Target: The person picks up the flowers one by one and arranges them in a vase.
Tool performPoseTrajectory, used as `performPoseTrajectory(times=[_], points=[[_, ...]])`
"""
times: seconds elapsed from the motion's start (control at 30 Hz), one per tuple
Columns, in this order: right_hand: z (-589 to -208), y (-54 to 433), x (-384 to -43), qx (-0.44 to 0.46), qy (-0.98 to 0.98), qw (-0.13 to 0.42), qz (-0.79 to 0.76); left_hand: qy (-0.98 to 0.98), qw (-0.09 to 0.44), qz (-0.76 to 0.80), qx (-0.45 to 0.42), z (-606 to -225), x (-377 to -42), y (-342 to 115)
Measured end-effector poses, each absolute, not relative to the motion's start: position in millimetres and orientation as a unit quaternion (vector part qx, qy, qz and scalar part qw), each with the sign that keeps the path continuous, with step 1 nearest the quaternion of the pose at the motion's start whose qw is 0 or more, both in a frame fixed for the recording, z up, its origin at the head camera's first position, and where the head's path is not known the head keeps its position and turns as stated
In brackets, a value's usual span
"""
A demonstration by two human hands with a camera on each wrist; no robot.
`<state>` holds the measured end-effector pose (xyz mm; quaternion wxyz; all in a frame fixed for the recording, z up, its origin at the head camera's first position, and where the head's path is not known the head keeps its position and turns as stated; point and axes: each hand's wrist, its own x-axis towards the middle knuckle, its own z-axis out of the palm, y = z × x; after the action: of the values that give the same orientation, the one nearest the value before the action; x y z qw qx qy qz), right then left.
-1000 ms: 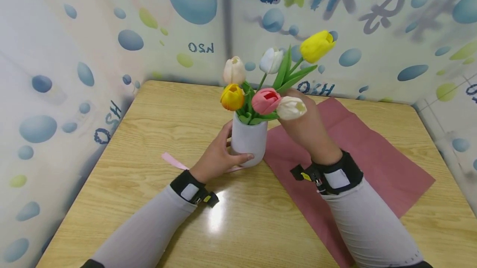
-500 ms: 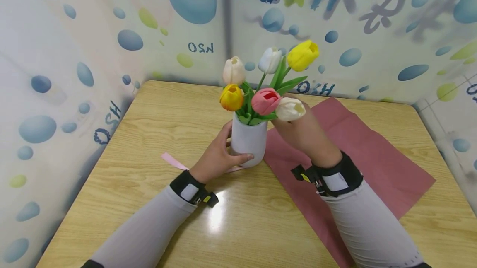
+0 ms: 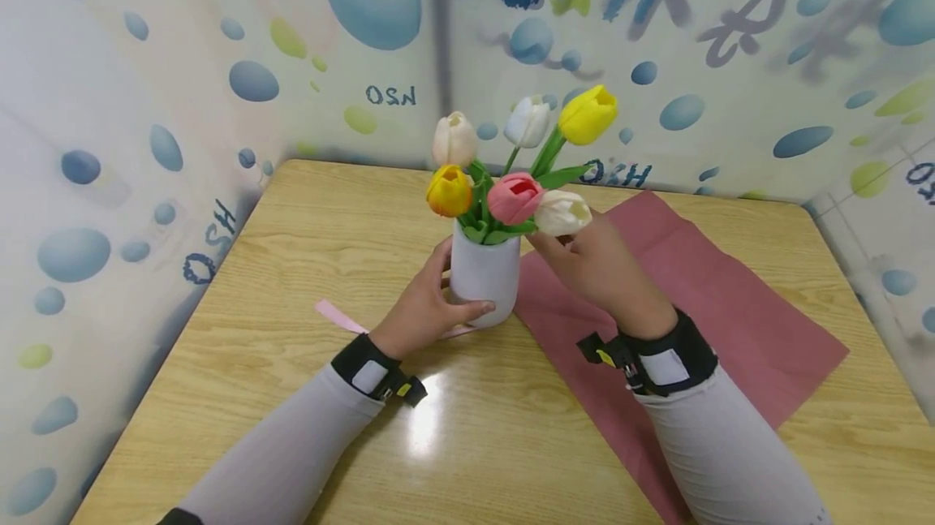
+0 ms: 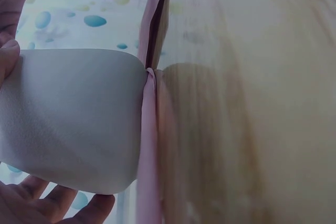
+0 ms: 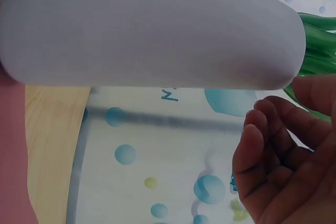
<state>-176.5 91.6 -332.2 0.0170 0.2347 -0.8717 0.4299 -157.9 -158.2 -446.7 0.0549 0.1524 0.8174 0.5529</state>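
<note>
My left hand grips the white vase low on its side, thumb across the front; the left wrist view shows fingertips along the other side. Several tulips stand in the vase: orange, cream, white and pink. At the back right the yellow tulip leans outward, its stem low among the leaves. Beside the rim my right hand has curled fingers, with thumb and forefinger pinching at the green stem. An ivory tulip partly covers these fingers in the head view.
Dark pink wrapping paper lies on the wooden table to the right of the vase, under my right forearm. A pale pink ribbon runs along the table to the vase's base. Patterned walls stand behind and at both sides.
The yellow tulip has come down and to the left, into the vase, with my right hand moving the same way. My left hand keeps its grip on the vase.
</note>
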Motion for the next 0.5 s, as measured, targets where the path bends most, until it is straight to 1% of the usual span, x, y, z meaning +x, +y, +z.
performPoseTrajectory(times=[0.1,0.2,0.33,0.5], points=[[-336.3,98.8,-175.0,0.255,-0.873,0.038,0.414,0.818,0.057,0.553,0.151,-446.6,-158.8,-161.5],[-339.9,108.9,-173.2,0.257,-0.878,0.061,0.399,0.816,0.065,0.553,0.152,-446.3,-159.3,-165.8],[-343.5,125.6,-169.0,0.228,-0.888,0.075,0.391,0.826,0.080,0.535,0.162,-443.4,-156.9,-175.5],[-346.9,148.1,-165.5,0.192,-0.900,0.082,0.381,0.863,0.097,0.455,0.198,-430.8,-155.0,-201.3]])
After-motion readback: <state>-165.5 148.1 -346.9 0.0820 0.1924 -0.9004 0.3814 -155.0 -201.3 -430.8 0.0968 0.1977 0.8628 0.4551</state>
